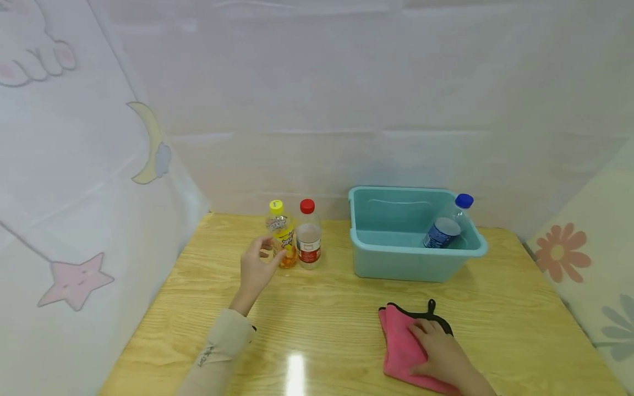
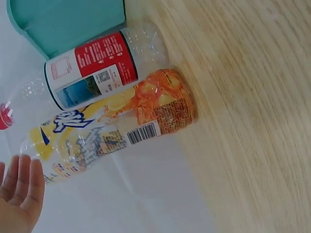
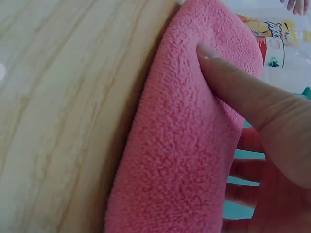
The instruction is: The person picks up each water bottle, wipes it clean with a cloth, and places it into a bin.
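A clear bottle with a yellow cap and an orange-and-yellow label, the drink bottle (image 1: 285, 236), stands upright on the table. My left hand (image 1: 257, 267) is beside it, fingers curved toward it and thumb apart; in the left wrist view the fingers (image 2: 23, 182) show near its upper end. Touching distance to its right is a red-capped bottle (image 1: 309, 242) with a red and white label. My right hand (image 1: 441, 352) rests on a folded pink cloth (image 1: 398, 341) with black edging. Its thumb (image 3: 238, 82) presses into the fabric, while the cloth hides the fingertips in the right wrist view.
Behind the cloth stands a light blue plastic bin (image 1: 406, 261). A blue-capped bottle (image 1: 448, 223) leans inside its right end. The wooden table (image 1: 317, 313) backs onto a pale curtain (image 1: 307, 99), with printed curtains at both sides.
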Motion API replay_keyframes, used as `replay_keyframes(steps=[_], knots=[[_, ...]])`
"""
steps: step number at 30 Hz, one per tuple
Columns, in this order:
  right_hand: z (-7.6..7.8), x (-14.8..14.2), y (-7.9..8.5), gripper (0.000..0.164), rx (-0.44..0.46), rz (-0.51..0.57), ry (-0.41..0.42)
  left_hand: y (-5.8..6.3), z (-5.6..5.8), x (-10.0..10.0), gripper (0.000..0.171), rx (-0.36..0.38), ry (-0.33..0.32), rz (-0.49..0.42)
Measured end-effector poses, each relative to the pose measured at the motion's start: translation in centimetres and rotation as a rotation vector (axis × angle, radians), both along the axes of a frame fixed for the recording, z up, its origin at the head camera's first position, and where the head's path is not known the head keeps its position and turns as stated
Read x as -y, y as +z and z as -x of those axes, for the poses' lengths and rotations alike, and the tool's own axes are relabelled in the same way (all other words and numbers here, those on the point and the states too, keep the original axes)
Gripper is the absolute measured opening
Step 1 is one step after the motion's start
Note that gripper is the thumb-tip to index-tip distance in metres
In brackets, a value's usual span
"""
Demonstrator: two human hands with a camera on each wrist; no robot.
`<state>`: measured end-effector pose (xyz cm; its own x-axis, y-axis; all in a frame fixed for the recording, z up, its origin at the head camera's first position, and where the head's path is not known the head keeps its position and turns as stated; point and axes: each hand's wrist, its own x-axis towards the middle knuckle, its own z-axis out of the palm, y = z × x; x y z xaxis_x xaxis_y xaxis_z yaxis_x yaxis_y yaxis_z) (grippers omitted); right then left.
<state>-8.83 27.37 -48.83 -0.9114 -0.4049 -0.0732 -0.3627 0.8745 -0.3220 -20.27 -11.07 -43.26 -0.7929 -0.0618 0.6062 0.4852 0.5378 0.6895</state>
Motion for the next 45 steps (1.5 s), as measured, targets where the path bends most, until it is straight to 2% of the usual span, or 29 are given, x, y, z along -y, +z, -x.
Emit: replay_keyframes(steps=[2,5,10,14,17,21,28,33,38,45], knots=[[0.1,0.4,0.0,0.086,0.000,-0.022,-0.003,0.1,0.4,0.4,0.044,-0.008,0.060,-0.011],[0.3,1.1,0.2,0.090,0.014,-0.055,-0.009,0.2,0.9,0.8,0.053,0.024,0.101,-0.022],[0.6,1.8,0.4,0.093,0.014,-0.140,-0.022,0.4,2.1,1.2,0.071,0.174,0.132,0.033],[0.7,1.9,0.5,0.088,0.002,-0.173,-0.032,0.4,3.4,1.2,0.082,0.308,0.124,0.052],[0.8,1.8,0.6,0.086,-0.013,-0.178,-0.028,0.5,4.3,1.2,0.087,0.361,0.082,0.024],[1.1,1.7,0.6,0.079,-0.051,-0.166,-0.023,0.6,5.2,1.3,0.093,0.387,0.039,0.034],[1.4,1.6,0.5,0.069,-0.075,-0.119,-0.036,0.7,5.9,1.3,0.095,0.396,0.046,0.106],[1.2,1.4,0.7,0.060,-0.075,-0.076,-0.065,0.7,6.1,1.4,0.088,0.389,0.040,0.120],[1.3,0.9,0.5,0.052,-0.097,-0.024,-0.114,0.7,6.0,1.5,0.084,0.379,0.027,0.098],[1.2,0.4,0.0,0.047,-0.096,0.081,-0.176,1.0,4.8,2.1,0.082,0.359,0.013,0.042]])
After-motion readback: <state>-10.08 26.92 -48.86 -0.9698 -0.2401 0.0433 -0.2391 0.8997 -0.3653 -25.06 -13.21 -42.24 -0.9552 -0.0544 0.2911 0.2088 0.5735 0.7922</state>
